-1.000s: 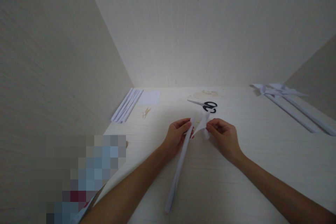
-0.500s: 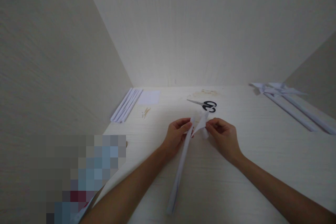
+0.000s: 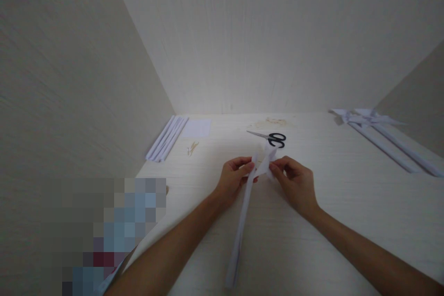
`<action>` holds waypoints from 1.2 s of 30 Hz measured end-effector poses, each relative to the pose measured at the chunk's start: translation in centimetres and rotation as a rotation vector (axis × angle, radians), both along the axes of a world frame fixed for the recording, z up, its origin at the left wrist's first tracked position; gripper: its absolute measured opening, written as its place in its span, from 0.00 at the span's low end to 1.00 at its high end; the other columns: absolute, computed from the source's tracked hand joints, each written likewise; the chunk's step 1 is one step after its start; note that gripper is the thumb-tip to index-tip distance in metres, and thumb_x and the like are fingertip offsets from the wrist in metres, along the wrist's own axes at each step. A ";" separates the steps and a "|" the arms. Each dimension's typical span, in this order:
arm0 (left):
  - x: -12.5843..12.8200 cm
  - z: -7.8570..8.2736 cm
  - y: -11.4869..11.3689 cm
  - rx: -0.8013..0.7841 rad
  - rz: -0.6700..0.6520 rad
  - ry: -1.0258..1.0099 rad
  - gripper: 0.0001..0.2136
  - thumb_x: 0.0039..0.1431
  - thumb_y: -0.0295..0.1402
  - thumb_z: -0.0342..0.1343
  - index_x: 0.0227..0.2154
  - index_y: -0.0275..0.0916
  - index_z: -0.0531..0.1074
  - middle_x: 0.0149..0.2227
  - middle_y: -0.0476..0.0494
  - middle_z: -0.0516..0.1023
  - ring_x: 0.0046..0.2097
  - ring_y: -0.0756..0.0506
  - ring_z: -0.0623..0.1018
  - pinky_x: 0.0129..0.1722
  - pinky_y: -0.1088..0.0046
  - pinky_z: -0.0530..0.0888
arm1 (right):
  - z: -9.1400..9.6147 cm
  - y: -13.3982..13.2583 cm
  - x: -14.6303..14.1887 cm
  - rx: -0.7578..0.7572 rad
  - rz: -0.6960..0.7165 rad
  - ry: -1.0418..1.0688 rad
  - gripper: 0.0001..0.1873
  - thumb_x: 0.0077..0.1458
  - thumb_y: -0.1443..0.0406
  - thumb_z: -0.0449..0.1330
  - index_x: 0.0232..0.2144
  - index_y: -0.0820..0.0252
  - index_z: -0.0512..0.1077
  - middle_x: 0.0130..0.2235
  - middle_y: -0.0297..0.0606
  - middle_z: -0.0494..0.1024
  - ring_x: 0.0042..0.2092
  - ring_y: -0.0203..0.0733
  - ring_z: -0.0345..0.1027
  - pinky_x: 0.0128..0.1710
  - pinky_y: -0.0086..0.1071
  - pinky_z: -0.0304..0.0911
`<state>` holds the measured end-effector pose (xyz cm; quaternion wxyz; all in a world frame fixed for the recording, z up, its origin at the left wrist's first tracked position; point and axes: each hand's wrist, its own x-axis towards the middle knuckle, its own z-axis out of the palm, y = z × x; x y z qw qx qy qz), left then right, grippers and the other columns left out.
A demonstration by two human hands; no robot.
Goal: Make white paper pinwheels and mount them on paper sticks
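A long rolled white paper stick runs from the table's near edge up to my hands. My left hand is closed around its upper end, fingers pinching it. My right hand pinches a small white paper flap that is folded out from the top of the stick. Both hands meet at the stick's top, just above the pale wooden table. Black-handled scissors lie shut on the table just behind my hands.
A bundle of rolled paper sticks lies at the back left beside a white paper sheet. Small wooden bits lie near it. Finished paper sticks with folded tops lie at the right. Walls close in on three sides.
My right hand has shifted slightly left, drawing the flap closer to the stick. The stick's lower end has swung a little to the right.
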<state>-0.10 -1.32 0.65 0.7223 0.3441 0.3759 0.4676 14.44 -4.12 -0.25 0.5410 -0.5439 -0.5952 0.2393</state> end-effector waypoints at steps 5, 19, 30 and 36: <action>0.0 0.0 -0.1 0.006 0.005 -0.025 0.10 0.35 0.30 0.63 0.24 0.32 0.72 0.23 0.48 0.73 0.22 0.54 0.71 0.22 0.78 0.69 | 0.1 0.1 -0.1 -0.018 0.022 0.047 0.07 0.47 0.63 0.56 0.21 0.60 0.66 0.21 0.32 0.68 0.25 0.34 0.60 0.25 0.29 0.56; -0.1 0.4 -0.2 -0.031 -0.016 -0.048 0.10 0.32 0.29 0.64 0.21 0.32 0.70 0.21 0.49 0.72 0.21 0.53 0.71 0.21 0.78 0.69 | 0.4 0.0 -0.3 -0.046 0.063 0.093 0.07 0.46 0.63 0.57 0.20 0.60 0.66 0.20 0.32 0.67 0.24 0.34 0.59 0.24 0.28 0.56; 0.0 0.9 0.1 -0.101 0.010 -0.085 0.08 0.33 0.25 0.61 0.21 0.33 0.69 0.18 0.49 0.72 0.19 0.54 0.70 0.20 0.79 0.66 | -0.1 0.4 0.0 -0.033 0.057 -0.121 0.08 0.50 0.62 0.53 0.24 0.61 0.66 0.23 0.34 0.69 0.25 0.35 0.60 0.24 0.29 0.57; 0.2 1.1 0.1 -0.094 0.043 -0.041 0.07 0.32 0.27 0.61 0.19 0.33 0.69 0.17 0.50 0.70 0.19 0.55 0.69 0.21 0.80 0.66 | 0.6 0.3 0.2 0.067 0.057 -0.309 0.06 0.50 0.65 0.52 0.25 0.59 0.67 0.22 0.33 0.69 0.24 0.35 0.59 0.24 0.28 0.56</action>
